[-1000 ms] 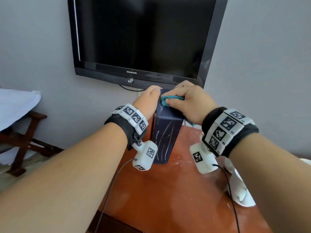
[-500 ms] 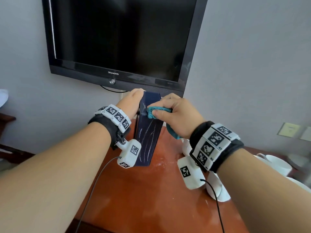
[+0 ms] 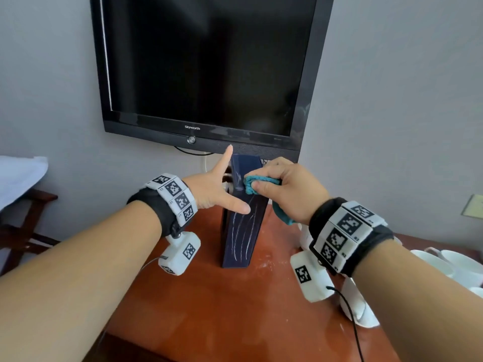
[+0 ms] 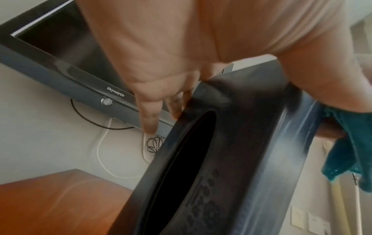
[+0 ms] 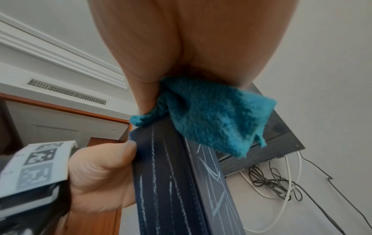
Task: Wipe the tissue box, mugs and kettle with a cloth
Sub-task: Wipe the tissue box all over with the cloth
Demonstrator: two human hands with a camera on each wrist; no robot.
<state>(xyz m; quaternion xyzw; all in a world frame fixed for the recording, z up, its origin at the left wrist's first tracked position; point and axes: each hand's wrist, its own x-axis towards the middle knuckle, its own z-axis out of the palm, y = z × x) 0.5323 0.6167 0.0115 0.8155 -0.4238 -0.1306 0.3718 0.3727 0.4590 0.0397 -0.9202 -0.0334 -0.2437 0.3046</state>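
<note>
A dark navy tissue box (image 3: 243,231) stands on end on the reddish-brown table (image 3: 209,309). My left hand (image 3: 222,189) is spread beside it: the thumb presses the near face and straight fingers (image 4: 149,120) lie along the left side by the opening. My right hand (image 3: 282,189) grips a bunched teal cloth (image 3: 251,182) and presses it on the box's upper near face, close to the right edge. In the right wrist view the cloth (image 5: 211,117) hangs over the box (image 5: 167,182) corner. White mugs (image 3: 444,262) sit at the right. No kettle shows.
A black TV (image 3: 203,69) hangs on the wall just behind the box, with loose cables (image 5: 271,179) below it. Another white cup (image 3: 358,307) lies under my right wrist. A wooden rack (image 3: 26,218) stands at far left.
My left hand has left the box's top and spread out, thumb now on the near face. The right hand has slid the cloth from the top down onto the upper near face.
</note>
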